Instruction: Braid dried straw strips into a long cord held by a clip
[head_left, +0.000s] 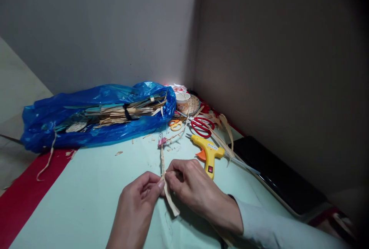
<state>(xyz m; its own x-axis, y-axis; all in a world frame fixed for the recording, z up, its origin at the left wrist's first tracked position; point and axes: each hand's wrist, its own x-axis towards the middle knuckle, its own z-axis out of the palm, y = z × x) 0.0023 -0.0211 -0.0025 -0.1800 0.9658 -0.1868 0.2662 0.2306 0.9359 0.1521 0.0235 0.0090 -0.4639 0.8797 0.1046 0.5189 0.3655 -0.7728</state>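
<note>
A thin braid of pale dry strips runs down from a pink binder clip on the pale green table sheet. At its lower end my left hand pinches the strips between thumb and fingertips from the left. My right hand is closed on the strips from the right, its fingertips close to those of my left hand. One flat loose strip hangs down between the hands toward me. A yellow glue gun lies just beyond my right hand.
A blue plastic bag holding bundled dry strips lies at the back left. Behind the glue gun are red-handled scissors, orange-yellow scissors and a paper cup. A black flat object lies at right by the wall.
</note>
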